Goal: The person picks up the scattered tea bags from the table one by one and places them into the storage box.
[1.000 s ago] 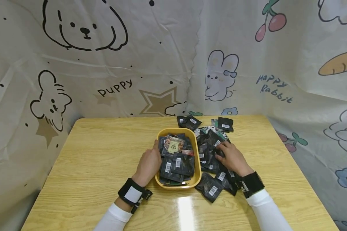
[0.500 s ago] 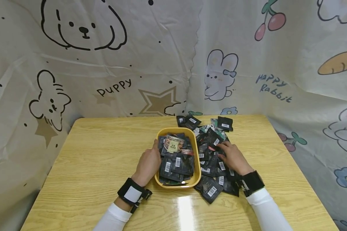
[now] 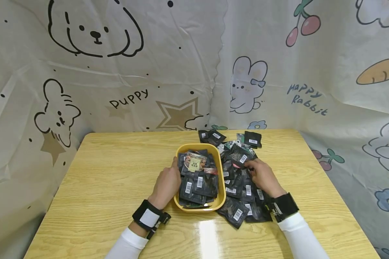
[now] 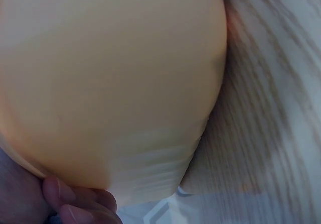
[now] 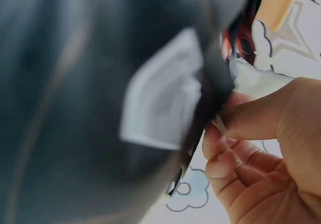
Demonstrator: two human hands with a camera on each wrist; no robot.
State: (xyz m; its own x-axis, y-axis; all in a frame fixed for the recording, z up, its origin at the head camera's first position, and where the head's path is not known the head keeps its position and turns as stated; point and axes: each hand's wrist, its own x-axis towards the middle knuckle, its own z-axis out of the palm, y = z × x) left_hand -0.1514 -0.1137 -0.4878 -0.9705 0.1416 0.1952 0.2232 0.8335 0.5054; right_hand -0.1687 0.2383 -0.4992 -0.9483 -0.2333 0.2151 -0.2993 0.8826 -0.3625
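In the head view, a yellow plastic tub (image 3: pixel 223 185) stands mid-table, filled with flat packets (image 3: pixel 206 184), mostly black with white barcode labels. My left hand (image 3: pixel 166 183) grips its left rim; the left wrist view has curled fingertips (image 4: pixel 83 204) against the tub's outer wall (image 4: pixel 110 83). Right of the tub, my right hand (image 3: pixel 264 177) reaches into a loose pile of similar packets. Its thumb and fingers pinch the edge of a black packet (image 3: pixel 240 155) at the pile's upper part. Close up in the right wrist view, a blurred black packet (image 5: pixel 75 108) fills the left side.
More black packets (image 3: pixel 234 212) lie toward the front of the pile, and others (image 3: pixel 212 137) behind the tub. A black packet (image 3: pixel 253 139) lies at the table's back edge. A printed curtain (image 3: pixel 181 64) hangs behind the wooden table (image 3: pixel 116 162).
My right hand has drawn slightly right and now pinches the upper black packet. Packets under and in front of it have shifted, one sliding forward and right. The left hand and tub stay put.
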